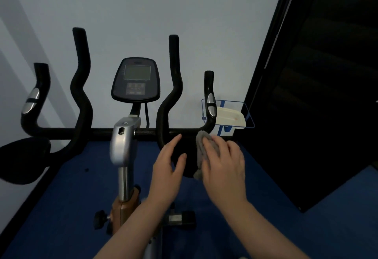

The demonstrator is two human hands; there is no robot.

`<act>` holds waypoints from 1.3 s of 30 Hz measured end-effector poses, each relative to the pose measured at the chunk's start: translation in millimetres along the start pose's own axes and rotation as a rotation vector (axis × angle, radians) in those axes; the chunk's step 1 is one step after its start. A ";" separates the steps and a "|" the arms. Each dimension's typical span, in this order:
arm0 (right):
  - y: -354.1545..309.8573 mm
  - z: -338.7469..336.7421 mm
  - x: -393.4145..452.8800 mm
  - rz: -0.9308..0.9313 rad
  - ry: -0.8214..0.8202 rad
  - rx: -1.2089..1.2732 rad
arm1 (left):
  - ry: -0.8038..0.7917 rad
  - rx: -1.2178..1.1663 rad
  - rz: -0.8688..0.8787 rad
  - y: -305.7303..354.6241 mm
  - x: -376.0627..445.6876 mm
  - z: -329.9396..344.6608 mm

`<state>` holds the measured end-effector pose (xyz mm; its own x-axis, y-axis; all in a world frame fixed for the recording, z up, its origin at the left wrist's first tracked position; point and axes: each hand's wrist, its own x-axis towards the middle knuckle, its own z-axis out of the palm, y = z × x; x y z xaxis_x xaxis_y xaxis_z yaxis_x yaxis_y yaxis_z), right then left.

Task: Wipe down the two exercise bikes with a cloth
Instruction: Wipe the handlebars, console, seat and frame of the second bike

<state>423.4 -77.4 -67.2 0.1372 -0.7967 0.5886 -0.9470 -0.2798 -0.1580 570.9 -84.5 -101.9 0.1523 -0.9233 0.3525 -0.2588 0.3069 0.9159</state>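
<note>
Grey cloth (201, 150) lying under right hand (224, 164), fingers pressing it on black pad (183, 164); left hand (168, 166) resting open, touching pad's left edge.

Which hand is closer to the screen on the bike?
Left. The left hand lies below the screen and a little right of it. The right hand, pressing the cloth, is farther out to the right.
</note>
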 end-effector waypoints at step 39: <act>53.1 16.7 67.8 -0.223 -0.332 0.498 | 0.282 0.090 -0.117 27.2 -9.5 30.0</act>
<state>387.2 -155.2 -48.9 0.4737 -0.7917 0.3858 -0.6478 -0.6100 -0.4564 533.8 -74.3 -86.1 0.4412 -0.8469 0.2967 -0.3055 0.1692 0.9371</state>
